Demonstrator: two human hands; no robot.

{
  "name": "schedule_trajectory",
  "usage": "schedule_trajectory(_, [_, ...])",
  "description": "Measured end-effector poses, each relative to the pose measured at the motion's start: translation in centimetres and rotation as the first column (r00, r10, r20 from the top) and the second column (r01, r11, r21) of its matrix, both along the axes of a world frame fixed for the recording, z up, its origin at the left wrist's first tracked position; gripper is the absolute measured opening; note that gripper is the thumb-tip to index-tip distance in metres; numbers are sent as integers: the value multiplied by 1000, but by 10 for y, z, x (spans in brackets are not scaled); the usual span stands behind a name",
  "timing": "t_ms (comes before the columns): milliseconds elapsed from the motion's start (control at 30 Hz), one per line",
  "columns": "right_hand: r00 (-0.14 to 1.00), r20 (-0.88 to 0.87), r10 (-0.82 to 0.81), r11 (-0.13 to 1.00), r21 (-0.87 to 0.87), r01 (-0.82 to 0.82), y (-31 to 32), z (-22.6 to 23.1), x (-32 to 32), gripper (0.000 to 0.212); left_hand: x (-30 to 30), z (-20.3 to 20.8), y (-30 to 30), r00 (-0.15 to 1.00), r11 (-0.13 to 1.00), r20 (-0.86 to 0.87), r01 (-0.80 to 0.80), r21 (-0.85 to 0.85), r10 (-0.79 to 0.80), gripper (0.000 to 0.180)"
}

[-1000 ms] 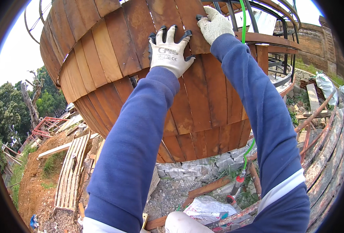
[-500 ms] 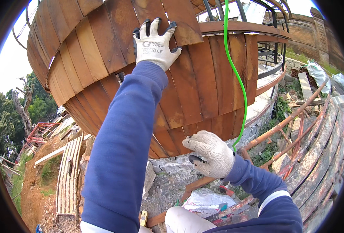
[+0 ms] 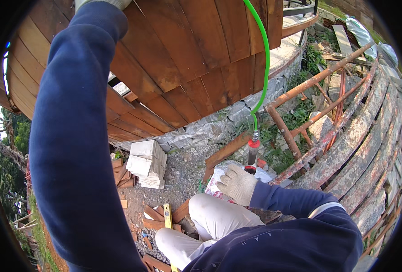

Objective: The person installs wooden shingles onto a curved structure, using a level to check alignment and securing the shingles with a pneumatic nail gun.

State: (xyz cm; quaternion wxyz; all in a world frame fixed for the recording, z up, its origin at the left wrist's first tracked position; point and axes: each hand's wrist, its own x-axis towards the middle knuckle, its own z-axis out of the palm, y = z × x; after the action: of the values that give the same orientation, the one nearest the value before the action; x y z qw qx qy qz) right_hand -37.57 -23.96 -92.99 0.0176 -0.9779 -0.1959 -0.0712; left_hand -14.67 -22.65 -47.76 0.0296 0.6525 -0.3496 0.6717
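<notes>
My left arm reaches up the left side, its gloved left hand (image 3: 100,2) cut off by the top edge at the brown wooden cladding (image 3: 178,45); its fingers are out of view. Low at centre right, my right hand (image 3: 237,184), in a pale knit glove, is palm down with its fingers toward the left. Just past its thumb side is a hose-fed tool (image 3: 252,156) with a dark handle and red collar. A bright green hose (image 3: 265,59) joins it at a metal fitting. My right fingertips are hidden, and whether they grip the tool cannot be made out.
A rusty pipe frame with weathered slats (image 3: 346,158) curves along the right. Below the cladding runs a stone wall (image 3: 196,134). Stacked pale tiles (image 3: 147,163), a yellow spirit level (image 3: 168,215), wood offcuts (image 3: 153,213) and a white printed bag (image 3: 217,174) lie around my knees.
The view has tipped down, so the cladding and left hand sit higher. My right hand, earlier raised with fingers apart, has turned palm down beside the hose-fed tool, now more plainly seen.
</notes>
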Motion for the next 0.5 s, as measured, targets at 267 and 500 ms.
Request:
schedule_trajectory(267, [910,-357,-212,619,-770,-157,-66,-34,64,30,9,16,0,992,997,-97,-74,23,76,73])
schedule_trajectory(500, [779,-491,-390,730,-681,-64,-109,-98,93,33,-7,16,0,962,990,-243,-109,93,128,77])
